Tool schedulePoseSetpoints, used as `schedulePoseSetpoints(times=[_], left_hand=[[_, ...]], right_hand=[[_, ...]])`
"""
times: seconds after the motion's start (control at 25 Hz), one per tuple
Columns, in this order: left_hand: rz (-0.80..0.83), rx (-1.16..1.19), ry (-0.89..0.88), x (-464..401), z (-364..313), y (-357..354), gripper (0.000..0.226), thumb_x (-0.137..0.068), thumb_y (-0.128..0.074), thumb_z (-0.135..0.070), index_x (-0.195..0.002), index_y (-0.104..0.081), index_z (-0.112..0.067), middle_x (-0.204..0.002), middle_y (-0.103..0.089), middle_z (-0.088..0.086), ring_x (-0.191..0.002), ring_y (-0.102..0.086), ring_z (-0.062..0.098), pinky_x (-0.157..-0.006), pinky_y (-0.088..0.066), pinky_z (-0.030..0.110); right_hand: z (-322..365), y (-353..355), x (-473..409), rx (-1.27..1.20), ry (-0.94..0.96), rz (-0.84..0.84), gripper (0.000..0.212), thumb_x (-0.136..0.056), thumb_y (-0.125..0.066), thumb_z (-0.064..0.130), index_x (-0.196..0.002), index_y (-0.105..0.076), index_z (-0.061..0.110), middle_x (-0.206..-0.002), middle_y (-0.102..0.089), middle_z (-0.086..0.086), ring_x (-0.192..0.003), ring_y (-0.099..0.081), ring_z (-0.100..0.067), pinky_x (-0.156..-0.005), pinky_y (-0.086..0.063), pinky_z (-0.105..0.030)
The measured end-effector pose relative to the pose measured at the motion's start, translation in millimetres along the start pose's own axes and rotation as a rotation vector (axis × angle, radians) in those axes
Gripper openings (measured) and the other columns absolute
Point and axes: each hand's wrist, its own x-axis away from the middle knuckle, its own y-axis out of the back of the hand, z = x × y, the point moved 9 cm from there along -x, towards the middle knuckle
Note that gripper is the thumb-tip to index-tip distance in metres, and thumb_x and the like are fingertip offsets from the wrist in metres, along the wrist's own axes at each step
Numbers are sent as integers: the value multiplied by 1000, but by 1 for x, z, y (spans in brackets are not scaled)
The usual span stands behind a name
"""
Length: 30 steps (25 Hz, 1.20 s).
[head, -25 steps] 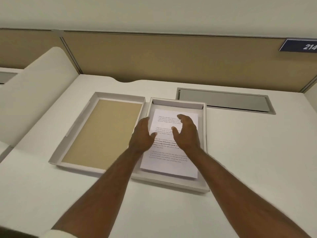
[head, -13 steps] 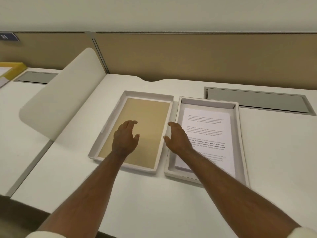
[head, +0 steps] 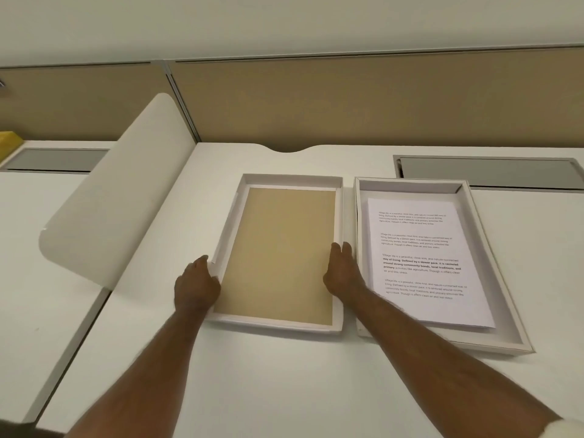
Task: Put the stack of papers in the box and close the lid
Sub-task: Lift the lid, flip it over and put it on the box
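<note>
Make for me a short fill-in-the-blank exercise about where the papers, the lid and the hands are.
1. The papers lie inside the ____.
2. The lid lies on the desk with its brown inside facing ____.
3. The left hand and right hand are at the two long sides of the ____.

Missing words: box; up; lid

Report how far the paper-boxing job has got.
Done: the stack of papers lies flat inside the box. In hand: the left hand and right hand grip the long sides of the lid, which lies inside-up beside the box on the desk. Left: turn the lid over and seat it on the box.
</note>
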Motion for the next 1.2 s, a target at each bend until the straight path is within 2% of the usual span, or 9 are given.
schedulePoseSetpoints(times=[0.08,0.16,0.36,0.48,0.64,0.76,0.84,1.04,1.2], left_hand=[[-11,23,2,-4,6,-6,40,-92,-47,-10,-131,-55,-7,-121,-62,20,-113,-58,41,-97,-45,44],[-44,135,4,-7,6,-6,39,-93,-44,-5,-129,-59,-4,-118,-63,23,-111,-59,42,-95,-46,44],[-160,420,20,-22,1,28,34,-97,-47,-9,-127,-62,-5,-123,-68,22,-114,-62,41,-98,-47,43],[-203,715,-60,-28,-26,63,29,-98,-49,-10,-122,-64,-5,-117,-70,17,-106,-63,34,-95,-47,42],[225,1317,-58,-27,-83,70,45,-85,-61,-11,-128,-52,-18,-101,-71,-1,-90,-61,27,-74,-52,39],[548,1484,-172,-5,-136,66,59,-77,-56,-11,-136,-50,-10,-113,-65,11,-97,-60,33,-82,-53,46],[626,1563,-223,11,-166,64,55,-78,-55,-9,-133,-54,-11,-114,-67,12,-95,-65,31,-82,-56,47],[418,1587,-290,36,-229,73,47,-77,-64,-6,-123,-57,-12,-106,-72,7,-87,-69,26,-72,-60,41],[173,1544,-348,63,-278,91,45,-74,-77,-13,-114,-59,-21,-107,-74,2,-95,-71,22,-82,-59,43]], right_hand=[[2,1,-2,2,-20,-30,44,-84,-42,-10,-128,-42,-3,-129,-46,-19,-110,-59,-34,-90,-50,-39],[4,3,-4,-15,-11,-65,46,-83,-40,-10,-128,-43,-1,-126,-51,-18,-113,-58,-36,-93,-49,-41],[19,34,-11,-189,47,-210,66,-83,-39,-15,-147,-31,1,-152,-38,-16,-140,-38,-33,-116,-31,-38],[27,82,-14,-299,100,-385,70,-83,-36,-19,-149,-32,4,-156,-36,-12,-144,-34,-26,-118,-25,-28],[16,154,-12,-330,174,-569,68,-80,-35,-23,-144,-41,0,-150,-45,-14,-141,-40,-25,-112,-23,-18],[0,194,-9,-328,197,-624,60,-79,-34,-24,-131,-55,-3,-138,-55,-17,-132,-49,-28,-107,-28,-15],[-13,210,-5,-341,183,-612,56,-79,-35,-24,-125,-58,-2,-136,-55,-18,-132,-48,-28,-109,-30,-17],[3,241,15,-279,314,-626,28,-93,-55,11,-120,-60,5,-135,-54,-14,-131,-47,-26,-108,-34,-28],[54,255,45,-295,465,-500,41,-94,-53,41,-126,-58,15,-126,-65,-4,-112,-63,-22,-93,-51,-37]])
